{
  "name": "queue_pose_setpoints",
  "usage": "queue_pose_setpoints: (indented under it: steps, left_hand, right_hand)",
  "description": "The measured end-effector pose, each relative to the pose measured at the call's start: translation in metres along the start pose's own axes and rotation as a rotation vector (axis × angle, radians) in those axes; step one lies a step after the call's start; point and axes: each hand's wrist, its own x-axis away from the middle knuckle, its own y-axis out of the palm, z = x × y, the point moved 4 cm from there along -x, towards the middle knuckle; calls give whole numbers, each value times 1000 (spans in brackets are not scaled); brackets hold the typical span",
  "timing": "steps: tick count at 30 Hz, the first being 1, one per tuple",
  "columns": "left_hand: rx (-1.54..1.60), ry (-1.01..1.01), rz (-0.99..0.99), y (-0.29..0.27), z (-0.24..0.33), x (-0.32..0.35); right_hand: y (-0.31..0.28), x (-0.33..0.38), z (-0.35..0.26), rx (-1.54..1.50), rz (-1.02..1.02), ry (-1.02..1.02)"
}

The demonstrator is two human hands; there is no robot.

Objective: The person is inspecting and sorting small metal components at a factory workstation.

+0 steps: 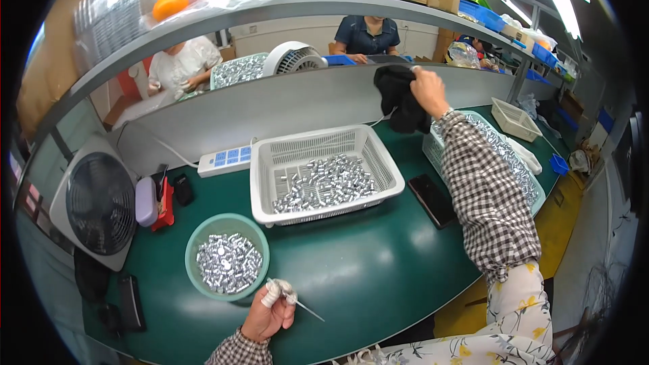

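Note:
My left hand (270,311) rests near the front of the green table (365,270), its taped fingers closed on a thin metal pick (307,309). Just to its left stands a green bowl (196,236) holding several small silver metal parts (228,263). My right hand (428,89) is raised far out over the grey partition, gripping a black cloth (400,100) that hangs down. A white slotted basket (324,170) with more silver parts sits in the middle of the table.
A second pale basket of silver parts (503,152) lies under my right arm, a black phone (433,201) beside it. A power strip (225,160), a fan (98,203) and a pink case (146,201) are at left. Two people sit beyond the partition.

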Motion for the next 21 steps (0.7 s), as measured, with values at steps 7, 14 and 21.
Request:
queue_pose_setpoints:
  steps: [7, 14, 21]
  left_hand:
    - [-64, 124, -150, 30, 19, -8]
    - [-122, 130, -297, 14, 34, 0]
    - [-84, 36, -510, -10, 38, 12]
  right_hand:
    - [-148, -31, 60, -289, 84, 27]
    - [-196, 100, 55, -724, -230, 30]
    - [-177, 314, -122, -1623, -843, 723]
